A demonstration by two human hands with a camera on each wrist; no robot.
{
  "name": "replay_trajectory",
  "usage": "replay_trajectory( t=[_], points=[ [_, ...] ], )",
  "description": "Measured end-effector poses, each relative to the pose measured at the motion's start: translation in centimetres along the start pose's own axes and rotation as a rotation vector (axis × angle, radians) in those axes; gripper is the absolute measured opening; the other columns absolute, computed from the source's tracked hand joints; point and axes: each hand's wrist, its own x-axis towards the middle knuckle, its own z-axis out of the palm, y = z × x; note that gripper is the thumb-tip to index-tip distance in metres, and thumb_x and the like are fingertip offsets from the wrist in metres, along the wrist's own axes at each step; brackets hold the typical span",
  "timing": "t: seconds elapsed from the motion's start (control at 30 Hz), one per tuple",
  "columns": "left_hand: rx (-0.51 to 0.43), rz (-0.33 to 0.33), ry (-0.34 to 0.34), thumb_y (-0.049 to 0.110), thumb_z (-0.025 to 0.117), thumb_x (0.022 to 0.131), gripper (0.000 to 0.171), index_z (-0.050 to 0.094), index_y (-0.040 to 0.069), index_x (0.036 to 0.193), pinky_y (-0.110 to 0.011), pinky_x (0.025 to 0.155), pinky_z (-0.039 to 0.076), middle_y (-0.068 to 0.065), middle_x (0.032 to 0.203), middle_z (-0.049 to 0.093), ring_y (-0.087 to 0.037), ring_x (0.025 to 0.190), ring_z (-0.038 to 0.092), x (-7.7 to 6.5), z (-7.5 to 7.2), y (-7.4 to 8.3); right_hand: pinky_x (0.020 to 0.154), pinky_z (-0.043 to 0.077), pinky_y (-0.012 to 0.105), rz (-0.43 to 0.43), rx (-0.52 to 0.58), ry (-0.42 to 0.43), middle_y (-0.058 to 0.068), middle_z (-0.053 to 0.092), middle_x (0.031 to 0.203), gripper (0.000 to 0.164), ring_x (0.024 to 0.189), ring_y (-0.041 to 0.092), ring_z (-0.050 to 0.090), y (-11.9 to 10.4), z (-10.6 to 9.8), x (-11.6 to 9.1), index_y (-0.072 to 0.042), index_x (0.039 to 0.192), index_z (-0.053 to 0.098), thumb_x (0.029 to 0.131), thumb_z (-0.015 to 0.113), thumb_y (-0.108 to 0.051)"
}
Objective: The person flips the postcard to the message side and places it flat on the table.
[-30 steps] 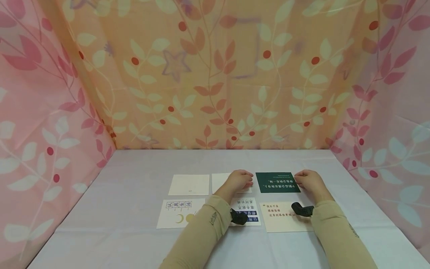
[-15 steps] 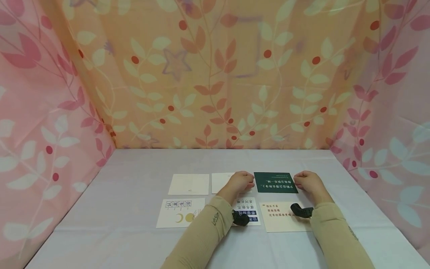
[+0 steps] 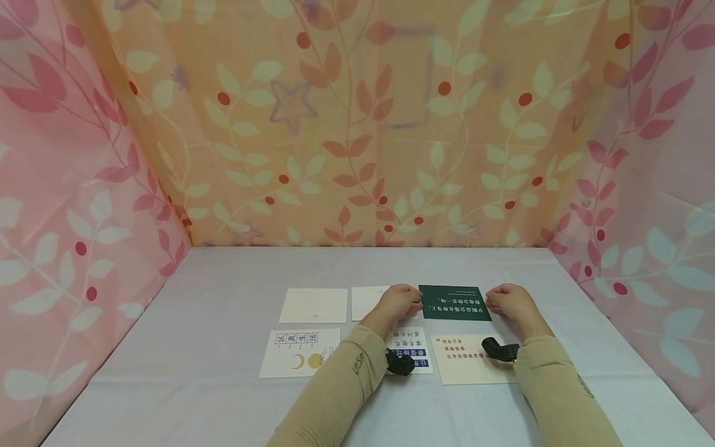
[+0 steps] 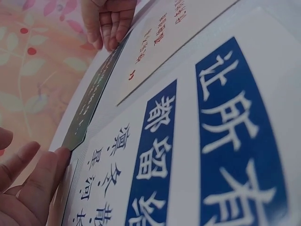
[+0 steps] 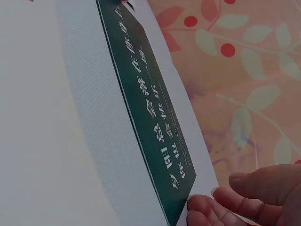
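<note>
In the head view a dark green card (image 3: 455, 303) with white lettering lies flat on the table, in the back row of cards. My left hand (image 3: 395, 307) reaches over a plain cream card (image 3: 364, 301), fingertips at the green card's left edge. At its right edge are the fingertips of my right hand (image 3: 515, 304). The right wrist view shows the right thumb (image 5: 256, 186) lifted apart from the fingers beside the green card's corner. The left wrist view has the left fingers (image 4: 40, 176) loosely spread by the opposite corner. Neither hand pinches the card.
Another plain cream card (image 3: 314, 305) lies at back left. The front row holds a moon-print card (image 3: 285, 355), a blue-banded card (image 3: 420, 347) partly under the left wrist, and a cream card with red lettering (image 3: 469, 369). Patterned curtains (image 3: 357, 124) surround the white table (image 3: 195, 347).
The green card has slid left toward the plain cream card. My right hand has moved slightly left with it; the left hand has stayed nearly in place, fingertips now at the card's edge.
</note>
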Motion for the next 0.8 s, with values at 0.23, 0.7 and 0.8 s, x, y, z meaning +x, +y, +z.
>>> replay_trajectory(
  t=[0.23, 0.7, 0.8],
  points=[
    [-0.081, -0.021, -0.021, 0.018, 0.056, 0.090, 0.020, 0.065, 0.007, 0.102, -0.023, 0.070, 0.052, -0.007, 0.092, 0.063, -0.014, 0.080, 0.063, 0.32, 0.02, -0.13, 0.062, 0.051, 0.019, 0.044, 0.046, -0.003, 0.016, 0.061, 0.094, 0.024, 0.076, 0.012, 0.059, 0.29, 0.13, 0.16, 0.008, 0.105, 0.054, 0.092, 0.051, -0.012],
    [-0.155, 0.003, -0.050, 0.012, 0.053, 0.089, 0.031, 0.054, 0.005, 0.119, -0.027, 0.072, 0.053, -0.013, 0.096, 0.061, -0.019, 0.079, 0.063, 0.17, 0.29, 0.11, 0.062, 0.051, 0.018, 0.061, 0.096, -0.005, 0.013, 0.061, 0.090, 0.024, 0.075, 0.011, 0.058, 0.39, 0.06, 0.16, 0.009, 0.106, 0.053, 0.093, 0.049, -0.012],
    [-0.139, 0.014, -0.034, 0.013, 0.054, 0.089, 0.043, 0.045, 0.007, 0.131, -0.027, 0.068, 0.053, -0.012, 0.094, 0.062, -0.018, 0.075, 0.063, 0.27, 0.41, -0.12, 0.063, 0.051, 0.018, 0.065, 0.109, -0.004, 0.013, 0.062, 0.089, 0.024, 0.075, 0.011, 0.058, 0.41, 0.15, 0.16, 0.009, 0.105, 0.052, 0.093, 0.049, -0.011]
  ],
)
